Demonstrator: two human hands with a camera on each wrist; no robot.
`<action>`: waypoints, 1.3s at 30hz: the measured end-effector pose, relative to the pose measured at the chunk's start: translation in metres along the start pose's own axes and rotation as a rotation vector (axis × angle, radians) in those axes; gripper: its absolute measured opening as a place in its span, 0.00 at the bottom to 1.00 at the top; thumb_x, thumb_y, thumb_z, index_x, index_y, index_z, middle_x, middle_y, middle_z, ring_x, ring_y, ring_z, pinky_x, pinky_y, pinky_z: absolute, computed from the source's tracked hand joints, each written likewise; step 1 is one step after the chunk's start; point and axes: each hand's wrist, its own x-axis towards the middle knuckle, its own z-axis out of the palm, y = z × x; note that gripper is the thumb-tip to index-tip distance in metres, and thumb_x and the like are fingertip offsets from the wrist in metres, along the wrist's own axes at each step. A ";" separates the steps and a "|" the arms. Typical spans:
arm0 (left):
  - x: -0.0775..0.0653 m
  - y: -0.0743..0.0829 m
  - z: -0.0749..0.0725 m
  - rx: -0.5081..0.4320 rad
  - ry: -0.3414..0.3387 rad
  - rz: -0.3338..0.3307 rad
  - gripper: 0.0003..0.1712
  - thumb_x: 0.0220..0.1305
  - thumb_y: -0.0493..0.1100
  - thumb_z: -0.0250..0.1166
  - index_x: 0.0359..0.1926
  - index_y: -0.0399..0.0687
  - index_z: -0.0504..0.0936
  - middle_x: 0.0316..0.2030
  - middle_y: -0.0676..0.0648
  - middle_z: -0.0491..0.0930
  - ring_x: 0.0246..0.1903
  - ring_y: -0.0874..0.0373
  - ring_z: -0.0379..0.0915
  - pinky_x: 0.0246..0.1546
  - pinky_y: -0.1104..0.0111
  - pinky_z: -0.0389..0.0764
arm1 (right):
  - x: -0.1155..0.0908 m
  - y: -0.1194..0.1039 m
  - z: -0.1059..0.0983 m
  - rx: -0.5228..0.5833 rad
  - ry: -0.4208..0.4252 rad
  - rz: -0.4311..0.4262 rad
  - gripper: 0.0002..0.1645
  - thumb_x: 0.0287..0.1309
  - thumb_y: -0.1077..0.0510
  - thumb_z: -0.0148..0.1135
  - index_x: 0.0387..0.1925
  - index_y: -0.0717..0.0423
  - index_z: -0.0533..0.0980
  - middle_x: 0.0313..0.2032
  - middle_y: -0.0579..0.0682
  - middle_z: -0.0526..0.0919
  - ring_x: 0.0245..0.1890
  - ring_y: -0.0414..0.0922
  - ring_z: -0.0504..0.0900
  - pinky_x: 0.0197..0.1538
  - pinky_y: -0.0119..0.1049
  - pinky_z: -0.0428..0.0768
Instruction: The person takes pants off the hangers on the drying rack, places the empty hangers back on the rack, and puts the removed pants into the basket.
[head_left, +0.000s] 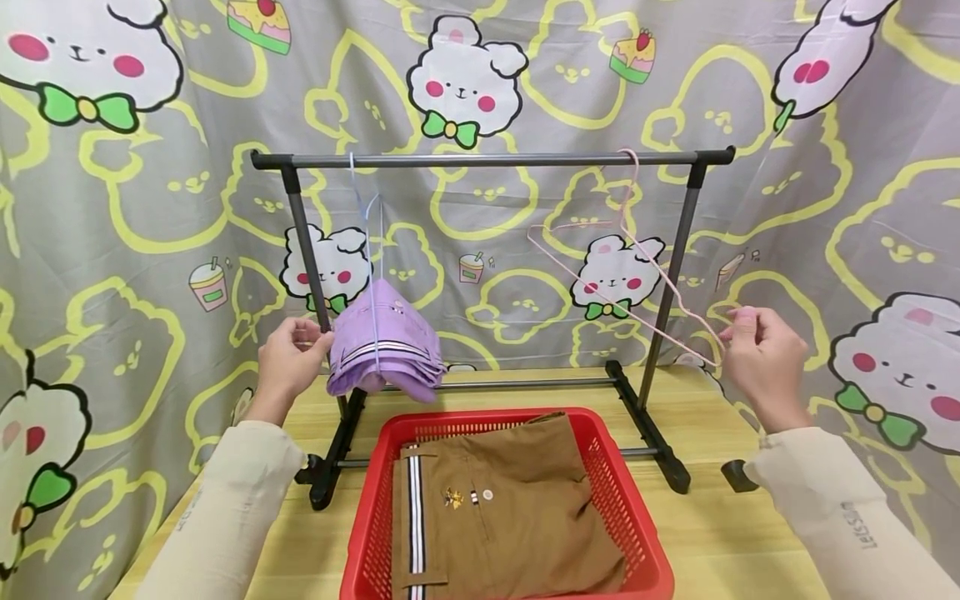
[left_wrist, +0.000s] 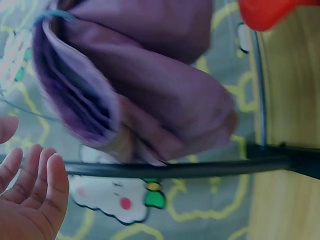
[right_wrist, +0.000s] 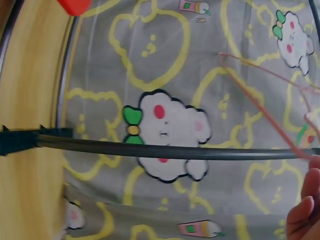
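Folded purple trousers [head_left: 386,342] with a striped waistband hang from a blue hanger [head_left: 367,225] at the left of a metal rack [head_left: 480,160]. My left hand [head_left: 294,354] is just left of the trousers; its fingers [left_wrist: 52,185] are loosely extended and hold nothing in the left wrist view. Over on the right, a bare pink hanger [head_left: 626,200] hooks over the rail. My right hand [head_left: 765,358] pinches its right corner between thumb and fingers. Only the fingertips [right_wrist: 302,210] show at the edge of the right wrist view, by the hanger's end.
A red basket [head_left: 660,550] stands in front of the rack on the wooden table [head_left: 727,542]. Folded brown trousers [head_left: 517,508] with a striped waistband lie in it. Behind everything hangs a patterned grey curtain [head_left: 480,200]. The rack's black feet [head_left: 675,475] flank the basket.
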 end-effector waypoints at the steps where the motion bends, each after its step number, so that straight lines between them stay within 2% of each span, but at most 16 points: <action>1: 0.000 -0.004 0.001 0.000 -0.008 -0.016 0.22 0.68 0.50 0.59 0.50 0.36 0.72 0.48 0.35 0.79 0.47 0.40 0.75 0.49 0.51 0.70 | -0.001 0.003 0.001 0.014 0.017 0.021 0.22 0.70 0.53 0.41 0.36 0.62 0.78 0.19 0.17 0.68 0.26 0.21 0.67 0.32 0.26 0.62; 4: -0.001 -0.016 0.003 0.007 -0.040 -0.055 0.24 0.69 0.51 0.58 0.53 0.35 0.71 0.50 0.34 0.77 0.49 0.40 0.75 0.45 0.54 0.73 | -0.004 0.014 0.007 0.027 0.056 0.081 0.23 0.70 0.54 0.39 0.33 0.63 0.78 0.19 0.17 0.67 0.28 0.21 0.67 0.34 0.26 0.62; 6: -0.001 -0.022 0.004 -0.001 -0.050 -0.078 0.24 0.69 0.51 0.58 0.55 0.35 0.70 0.51 0.34 0.77 0.49 0.41 0.75 0.42 0.57 0.76 | -0.006 0.021 0.011 0.010 0.038 0.140 0.24 0.70 0.53 0.38 0.35 0.64 0.77 0.19 0.20 0.68 0.28 0.24 0.67 0.35 0.28 0.62; 8: -0.001 -0.027 0.005 -0.020 -0.061 -0.102 0.26 0.70 0.50 0.58 0.57 0.34 0.69 0.52 0.34 0.76 0.49 0.40 0.76 0.41 0.58 0.78 | -0.010 0.029 0.015 -0.028 0.013 0.175 0.25 0.71 0.52 0.36 0.37 0.64 0.77 0.21 0.27 0.73 0.31 0.30 0.71 0.36 0.31 0.64; 10: 0.000 -0.029 0.006 -0.045 -0.061 -0.128 0.27 0.70 0.51 0.57 0.59 0.34 0.66 0.54 0.34 0.74 0.50 0.40 0.75 0.42 0.57 0.78 | -0.014 0.038 0.020 -0.073 -0.037 0.196 0.24 0.71 0.52 0.36 0.39 0.65 0.75 0.24 0.40 0.78 0.33 0.41 0.74 0.37 0.37 0.64; 12: 0.002 -0.030 0.008 -0.077 -0.057 -0.155 0.31 0.70 0.53 0.56 0.63 0.36 0.63 0.58 0.35 0.71 0.54 0.40 0.72 0.47 0.54 0.77 | -0.019 0.045 0.025 -0.128 -0.104 0.204 0.24 0.71 0.51 0.35 0.38 0.65 0.72 0.27 0.54 0.78 0.33 0.54 0.74 0.35 0.42 0.65; 14: 0.006 -0.031 0.009 -0.112 -0.064 -0.181 0.37 0.70 0.57 0.55 0.68 0.38 0.57 0.63 0.35 0.66 0.60 0.39 0.67 0.52 0.50 0.73 | -0.023 0.052 0.029 -0.182 -0.214 0.191 0.22 0.70 0.50 0.36 0.36 0.63 0.71 0.30 0.63 0.77 0.34 0.61 0.74 0.34 0.45 0.66; 15: 0.007 -0.032 0.010 -0.129 -0.071 -0.193 0.40 0.70 0.58 0.54 0.71 0.40 0.53 0.65 0.35 0.63 0.62 0.39 0.64 0.55 0.48 0.70 | -0.025 0.054 0.031 -0.199 -0.293 0.178 0.22 0.70 0.49 0.37 0.37 0.63 0.71 0.31 0.64 0.77 0.34 0.62 0.73 0.34 0.46 0.67; 17: 0.011 -0.032 0.012 -0.165 -0.089 -0.211 0.45 0.69 0.61 0.53 0.75 0.45 0.46 0.70 0.35 0.56 0.66 0.38 0.57 0.59 0.46 0.66 | -0.030 0.057 0.037 -0.233 -0.468 0.129 0.24 0.72 0.47 0.38 0.39 0.63 0.72 0.33 0.64 0.77 0.35 0.62 0.75 0.34 0.48 0.69; 20: 0.016 -0.033 0.014 -0.219 -0.116 -0.218 0.48 0.69 0.63 0.50 0.77 0.50 0.37 0.73 0.36 0.46 0.70 0.39 0.50 0.63 0.45 0.60 | -0.037 0.056 0.050 -0.210 -0.717 0.048 0.29 0.73 0.43 0.40 0.46 0.66 0.73 0.36 0.60 0.79 0.36 0.56 0.77 0.36 0.48 0.74; 24: 0.023 -0.028 0.017 -0.286 -0.150 -0.213 0.49 0.69 0.64 0.50 0.77 0.54 0.32 0.75 0.38 0.38 0.71 0.39 0.43 0.66 0.45 0.54 | -0.050 0.048 0.073 -0.155 -0.891 -0.028 0.32 0.73 0.41 0.44 0.50 0.69 0.74 0.34 0.55 0.79 0.33 0.49 0.77 0.37 0.46 0.76; 28: 0.027 -0.020 0.019 -0.342 -0.201 -0.202 0.51 0.69 0.63 0.52 0.76 0.55 0.29 0.75 0.37 0.36 0.72 0.39 0.40 0.67 0.47 0.50 | -0.065 0.038 0.091 -0.137 -1.006 -0.041 0.29 0.69 0.41 0.52 0.48 0.65 0.75 0.27 0.49 0.77 0.27 0.44 0.75 0.32 0.41 0.74; 32: 0.028 -0.015 0.022 -0.371 -0.233 -0.187 0.51 0.69 0.60 0.54 0.76 0.52 0.30 0.74 0.35 0.37 0.72 0.38 0.39 0.68 0.47 0.48 | -0.077 0.032 0.104 -0.155 -1.084 -0.045 0.20 0.66 0.45 0.58 0.41 0.60 0.76 0.20 0.46 0.74 0.19 0.41 0.71 0.27 0.36 0.72; 36: 0.027 -0.015 0.023 -0.362 -0.236 -0.188 0.51 0.69 0.60 0.54 0.76 0.53 0.30 0.75 0.36 0.37 0.72 0.38 0.38 0.68 0.47 0.47 | -0.085 0.028 0.113 -0.168 -1.062 -0.072 0.15 0.66 0.51 0.58 0.40 0.61 0.76 0.14 0.46 0.70 0.15 0.40 0.66 0.25 0.36 0.71; 39: 0.027 -0.016 0.023 -0.353 -0.236 -0.184 0.51 0.69 0.61 0.54 0.77 0.54 0.30 0.75 0.36 0.37 0.72 0.38 0.38 0.68 0.46 0.47 | -0.089 0.026 0.118 -0.200 -1.016 -0.090 0.13 0.67 0.53 0.57 0.41 0.61 0.76 0.17 0.44 0.73 0.17 0.40 0.69 0.29 0.39 0.73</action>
